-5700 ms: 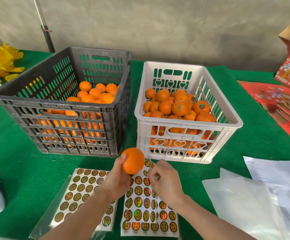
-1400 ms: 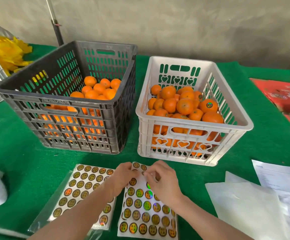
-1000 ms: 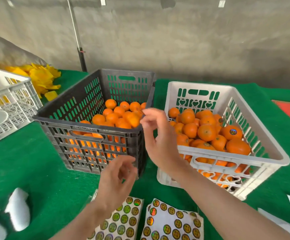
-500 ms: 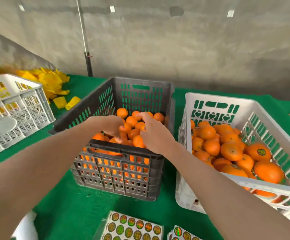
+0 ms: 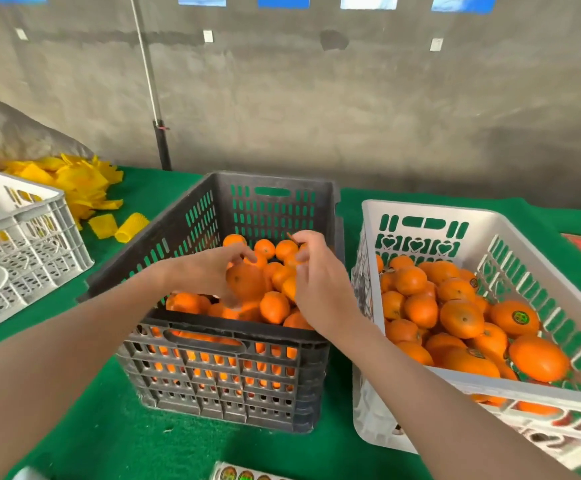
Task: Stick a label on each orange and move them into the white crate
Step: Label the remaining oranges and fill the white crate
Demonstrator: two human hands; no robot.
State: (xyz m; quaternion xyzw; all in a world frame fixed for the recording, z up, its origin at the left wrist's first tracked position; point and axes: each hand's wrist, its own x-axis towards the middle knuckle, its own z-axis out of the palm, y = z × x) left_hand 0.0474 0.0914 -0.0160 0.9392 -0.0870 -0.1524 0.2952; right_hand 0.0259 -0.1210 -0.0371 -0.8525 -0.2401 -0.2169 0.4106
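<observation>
The left hand [image 5: 206, 271] curls round an orange [image 5: 247, 284] atop the pile in the dark crate [image 5: 265, 329], mid-surface; the right hand [image 5: 320, 285], just right of it, pinches its fingertips, whether on a label cannot be told, and the white crate [image 5: 490, 383] stands beyond it toward the surface's right edge.

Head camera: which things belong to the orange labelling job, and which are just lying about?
Job: dark crate, orange in the left hand, right hand, white crate, label sheet.
Lying about: yellow foam sleeves, pale basket, pole.
</observation>
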